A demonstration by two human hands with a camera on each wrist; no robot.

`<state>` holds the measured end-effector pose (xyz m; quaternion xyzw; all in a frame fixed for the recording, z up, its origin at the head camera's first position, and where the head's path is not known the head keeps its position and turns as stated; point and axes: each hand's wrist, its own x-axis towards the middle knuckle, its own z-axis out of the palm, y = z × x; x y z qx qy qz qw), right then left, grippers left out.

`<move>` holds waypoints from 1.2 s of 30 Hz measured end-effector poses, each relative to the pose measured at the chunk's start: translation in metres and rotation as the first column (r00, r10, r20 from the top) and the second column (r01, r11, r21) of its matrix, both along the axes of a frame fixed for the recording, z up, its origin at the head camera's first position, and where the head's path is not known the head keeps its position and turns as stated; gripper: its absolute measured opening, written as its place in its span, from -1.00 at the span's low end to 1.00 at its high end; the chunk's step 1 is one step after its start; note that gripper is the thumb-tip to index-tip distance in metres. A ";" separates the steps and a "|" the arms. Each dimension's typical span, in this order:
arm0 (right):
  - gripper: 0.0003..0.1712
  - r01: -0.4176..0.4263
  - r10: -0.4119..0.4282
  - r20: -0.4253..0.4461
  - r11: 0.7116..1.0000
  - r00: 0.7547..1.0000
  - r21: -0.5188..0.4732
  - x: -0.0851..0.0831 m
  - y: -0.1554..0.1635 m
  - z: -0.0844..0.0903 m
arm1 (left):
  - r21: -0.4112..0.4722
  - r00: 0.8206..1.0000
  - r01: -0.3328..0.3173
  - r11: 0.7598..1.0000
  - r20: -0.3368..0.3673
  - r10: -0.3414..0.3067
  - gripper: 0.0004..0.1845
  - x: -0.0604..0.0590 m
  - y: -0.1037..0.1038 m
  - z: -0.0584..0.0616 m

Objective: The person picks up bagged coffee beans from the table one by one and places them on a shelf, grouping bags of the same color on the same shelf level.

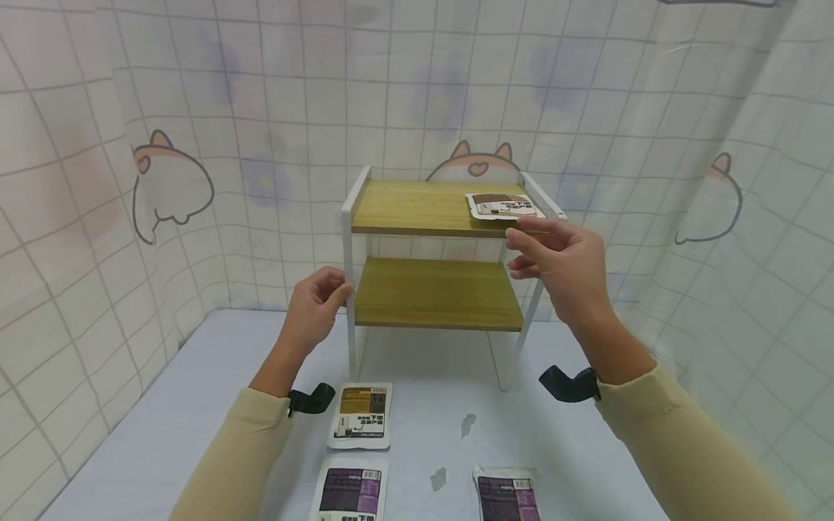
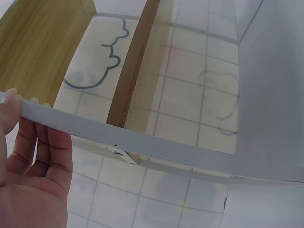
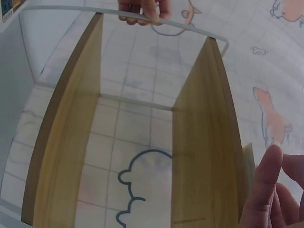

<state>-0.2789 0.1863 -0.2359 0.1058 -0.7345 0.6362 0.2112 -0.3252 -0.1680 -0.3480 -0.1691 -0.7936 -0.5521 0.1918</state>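
Note:
A two-tier shelf (image 1: 435,210) with a white metal frame and wooden boards stands at the back of the table. My left hand (image 1: 334,291) grips its front left leg at the height of the lower board; in the left wrist view the fingers (image 2: 42,151) curl round the white bar (image 2: 156,148). My right hand (image 1: 525,255) hovers just in front of the upper board's right front corner, fingers relaxed and holding nothing. A white and brown packet (image 1: 504,205) lies flat on the upper board at its right end. The lower board (image 1: 438,293) is bare.
Three more packets lie on the pale table (image 1: 163,434) near me: an orange-labelled one (image 1: 361,416), a purple one (image 1: 348,493) and another purple one (image 1: 508,498). A tiled curtain with cat drawings (image 1: 172,184) closes in the back and sides.

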 end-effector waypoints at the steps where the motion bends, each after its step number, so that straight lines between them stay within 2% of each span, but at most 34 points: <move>1: -0.47 -0.010 0.010 0.001 1.000 1.000 -0.010 0.001 0.000 -0.002 | -0.001 1.000 0.001 1.000 0.000 -0.001 -0.75 0.000 0.000 0.000; 9: -0.50 -0.073 0.073 -0.002 0.997 0.997 -0.026 0.008 -0.006 -0.020 | -0.007 1.000 -0.005 1.000 0.000 0.005 -0.75 -0.001 0.001 0.000; 14: -0.50 -0.094 0.094 0.032 0.996 0.995 -0.006 0.016 -0.011 -0.032 | -0.011 1.000 -0.001 1.000 -0.006 0.001 -0.76 -0.001 0.000 -0.001; 22: -0.55 -0.136 0.142 0.119 0.989 0.983 -0.055 0.017 -0.018 -0.062 | -0.014 1.000 -0.011 1.000 -0.004 0.011 -0.77 0.001 -0.001 -0.002; 36: -0.50 -0.197 0.207 0.163 0.978 0.965 -0.075 0.023 -0.032 -0.106 | -0.012 1.000 0.003 1.000 -0.005 -0.003 -0.74 -0.001 -0.003 -0.001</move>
